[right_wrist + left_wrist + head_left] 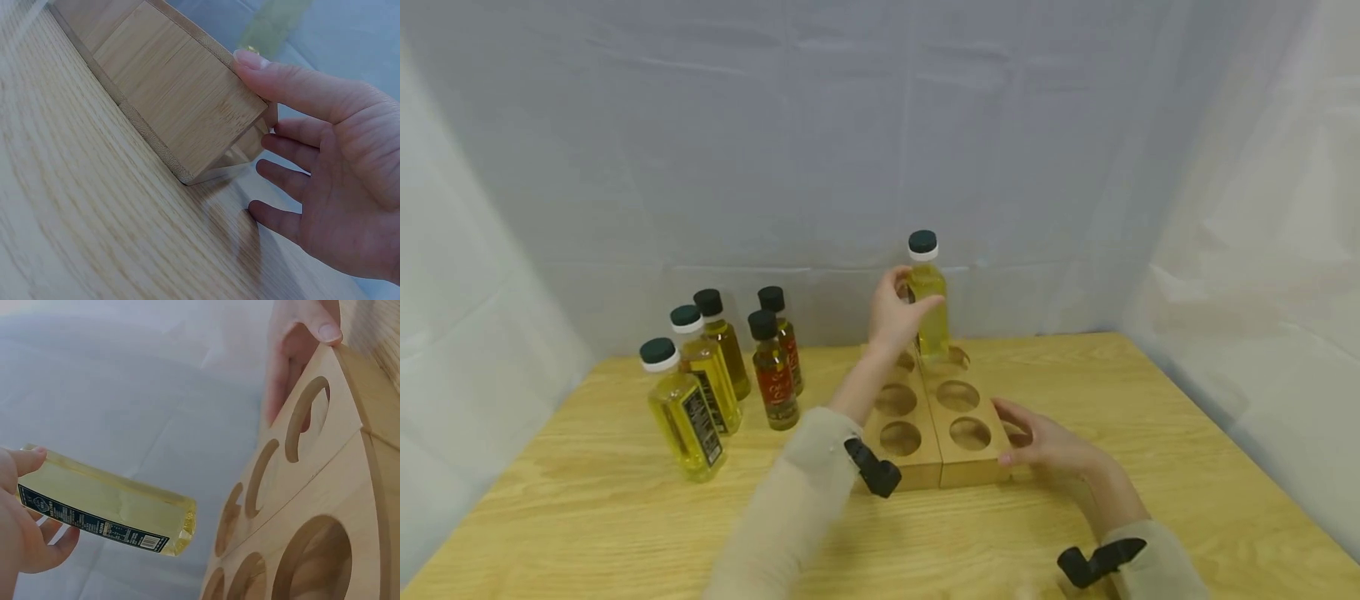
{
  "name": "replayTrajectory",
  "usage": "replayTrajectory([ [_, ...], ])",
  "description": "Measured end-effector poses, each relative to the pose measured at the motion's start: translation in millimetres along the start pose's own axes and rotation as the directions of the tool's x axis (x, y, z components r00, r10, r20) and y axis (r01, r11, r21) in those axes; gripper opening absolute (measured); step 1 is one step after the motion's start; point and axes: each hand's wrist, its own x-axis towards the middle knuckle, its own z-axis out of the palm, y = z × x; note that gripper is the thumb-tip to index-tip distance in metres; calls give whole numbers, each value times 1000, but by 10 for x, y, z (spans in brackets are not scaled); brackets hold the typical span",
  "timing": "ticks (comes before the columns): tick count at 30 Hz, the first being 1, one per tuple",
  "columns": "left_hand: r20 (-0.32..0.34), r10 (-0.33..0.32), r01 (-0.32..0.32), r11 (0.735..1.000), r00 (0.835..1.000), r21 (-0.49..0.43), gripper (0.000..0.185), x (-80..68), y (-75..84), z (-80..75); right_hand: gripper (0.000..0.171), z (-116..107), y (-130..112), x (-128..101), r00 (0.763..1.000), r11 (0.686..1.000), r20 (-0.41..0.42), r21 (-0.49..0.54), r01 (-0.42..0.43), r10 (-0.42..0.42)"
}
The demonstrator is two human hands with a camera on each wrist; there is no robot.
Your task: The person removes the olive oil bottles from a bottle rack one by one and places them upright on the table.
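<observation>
My left hand (895, 321) grips an oil bottle (933, 321) with a dark green cap, thumb on one side and fingers on the other. It holds the bottle upright over the back of the right-hand wooden bottle rack (973, 469). In the left wrist view, the base of the bottle (125, 500) is apart from the rack. My right hand (1052, 446) is at that rack's front right corner. Its thumb rests on the edge, and the fingers reach to the rack's side, as the right wrist view of this hand (331, 150) shows.
A second wooden rack (917, 477) with round holes adjoins the first. On the left stand two yellow oil bottles (672, 412) (722, 387) with green caps, a black-capped bottle (730, 354) and two red-labelled bottles (775, 387) (790, 346). White sheeting (737, 167) hangs behind the table.
</observation>
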Motion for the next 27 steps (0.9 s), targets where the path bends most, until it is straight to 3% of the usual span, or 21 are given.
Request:
replayTrajectory([
  [10,-50,-1,4,999,999,45,60,-197,107,-452,91,9,7,16,1000,1000,5,2,5,-5],
  [18,-1,-20,20,995,1000,101,63,-397,91,-813,90,2,10,-13,1000,1000,6,-8,-8,8],
  [27,43,-74,63,973,996,222,66,-585,10,-1056,90,-54,22,-85,1000,1000,-8,5,-27,27],
])
